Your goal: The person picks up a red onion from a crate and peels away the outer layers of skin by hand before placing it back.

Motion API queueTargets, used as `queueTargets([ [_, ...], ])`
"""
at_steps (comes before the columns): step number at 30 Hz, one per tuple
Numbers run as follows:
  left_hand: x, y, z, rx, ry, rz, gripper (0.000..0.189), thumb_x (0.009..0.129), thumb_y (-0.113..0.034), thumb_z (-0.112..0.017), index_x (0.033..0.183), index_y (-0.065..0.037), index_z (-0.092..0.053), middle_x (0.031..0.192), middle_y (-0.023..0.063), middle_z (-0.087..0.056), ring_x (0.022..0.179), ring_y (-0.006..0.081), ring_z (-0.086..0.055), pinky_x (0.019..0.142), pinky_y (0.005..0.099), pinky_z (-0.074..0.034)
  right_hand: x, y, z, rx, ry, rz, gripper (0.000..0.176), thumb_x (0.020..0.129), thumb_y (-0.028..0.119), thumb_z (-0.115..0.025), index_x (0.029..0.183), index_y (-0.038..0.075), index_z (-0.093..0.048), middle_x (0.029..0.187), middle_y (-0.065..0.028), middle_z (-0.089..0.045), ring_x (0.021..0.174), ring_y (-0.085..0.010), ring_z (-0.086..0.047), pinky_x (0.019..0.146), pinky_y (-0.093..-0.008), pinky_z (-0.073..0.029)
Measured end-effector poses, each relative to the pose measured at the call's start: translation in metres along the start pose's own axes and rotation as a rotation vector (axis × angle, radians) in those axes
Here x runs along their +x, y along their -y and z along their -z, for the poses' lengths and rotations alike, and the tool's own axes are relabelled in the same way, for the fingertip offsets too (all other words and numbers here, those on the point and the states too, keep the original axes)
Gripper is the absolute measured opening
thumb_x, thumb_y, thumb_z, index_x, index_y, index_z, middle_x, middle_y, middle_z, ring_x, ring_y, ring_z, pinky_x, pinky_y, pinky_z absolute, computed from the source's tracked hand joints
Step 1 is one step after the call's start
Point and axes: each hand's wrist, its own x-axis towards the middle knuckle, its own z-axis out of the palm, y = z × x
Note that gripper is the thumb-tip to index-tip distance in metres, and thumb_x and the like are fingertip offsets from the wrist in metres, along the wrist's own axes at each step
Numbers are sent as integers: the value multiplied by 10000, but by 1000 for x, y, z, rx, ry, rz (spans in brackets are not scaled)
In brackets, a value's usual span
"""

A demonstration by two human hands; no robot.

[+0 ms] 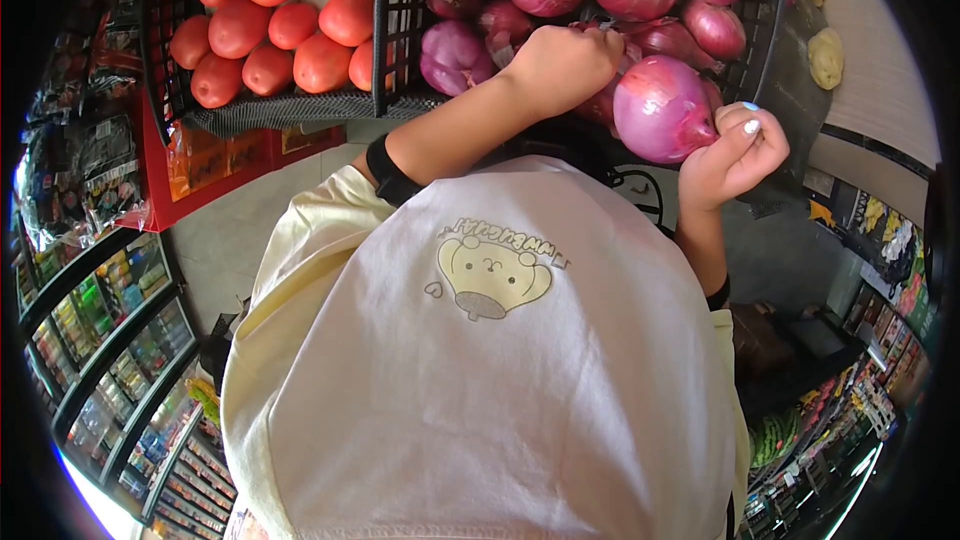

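My right hand [742, 152] pinches the tip of a large, shiny purple onion [657, 108] and holds it at the crate's near edge. Its fingers are curled, with pale and blue nails showing. My left hand [567, 68] is closed in a loose fist over the other onions, to the left of the held one. Its fingertips are mostly hidden, so I cannot make out what is between them. Around and beyond both hands, several purple onions fill a black crate [762, 50].
Red tomatoes [238, 27] fill a black crate at the upper left, behind a dark divider [382, 30]. Pale yellow potatoes [826, 58] lie at the upper right. Stocked shelves [110, 340] stand at the left, with packaged goods at the far right.
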Motion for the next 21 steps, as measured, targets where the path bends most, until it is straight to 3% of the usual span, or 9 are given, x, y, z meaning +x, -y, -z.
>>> queueTargets([
  [2, -1, -1, 0, -32, -1, 67, 102, 752, -112, -536, 807, -35, -498, 705, 106, -593, 569, 244, -620, 449, 333, -499, 3, -1, 2, 36, -44, -28, 131, 925, 44, -376, 1023, -43, -381, 652, -51, -421, 555, -84, -382, 520, -216, -354],
  [5, -3, 10, -2, 64, 20, 233, 111, 743, -127, -546, 783, -39, -491, 682, 107, -596, 540, 247, -616, 432, 332, -495, 6, -1, 8, -36, -59, -202, 131, 934, 62, -359, 1038, -12, -387, 643, -28, -406, 588, -95, -364, 580, -266, -378],
  [8, -10, 26, 4, 37, -36, 228, 199, 803, -222, -569, 729, -53, -495, 536, 84, -552, 470, 244, -592, 378, 337, -458, 9, -12, 13, 37, -90, -219, 124, 934, 46, -374, 1041, -16, -386, 660, -33, -407, 571, -84, -357, 543, -237, -355],
  [12, -11, 21, 29, -30, -72, 221, 234, 817, -262, -577, 729, -57, -506, 486, 70, -524, 437, 257, -567, 377, 349, -450, 18, -13, 5, 116, -116, -267, 127, 933, 44, -374, 1047, -12, -381, 624, -24, -401, 566, -90, -360, 550, -248, -364],
  [15, -9, 20, 25, -97, 58, 309, 194, 810, -255, -584, 808, -64, -555, 610, 81, -579, 518, 278, -586, 454, 369, -480, 25, -13, 0, 163, -53, -248, 132, 930, 44, -383, 1053, -5, -379, 609, -20, -399, 558, -93, -365, 547, -256, -369],
  [17, -8, 16, 16, -401, -153, 162, 201, 801, -240, -589, 919, -77, -587, 798, 87, -612, 681, 288, -609, 577, 381, -502, 27, -19, 4, 180, -50, -279, 138, 930, 46, -389, 1060, 0, -377, 609, -21, -400, 555, -94, -367, 545, -260, -370],
  [18, -8, 13, 19, -479, -30, 149, 246, 796, -224, -589, 1007, -98, -590, 949, 83, -592, 813, 287, -598, 657, 377, -499, 28, -22, 8, 195, -52, -313, 145, 929, 48, -396, 1066, 5, -374, 610, -21, -402, 551, -95, -370, 543, -263, -370],
  [21, -5, 2, 18, -487, 32, 125, 265, 792, -213, -590, 1029, -96, -579, 959, 80, -588, 819, 290, -595, 663, 385, -497, 31, -27, 14, 230, -60, -347, 153, 927, 57, -414, 1067, 15, -372, 601, -19, -397, 553, -97, -370, 543, -264, -368],
])
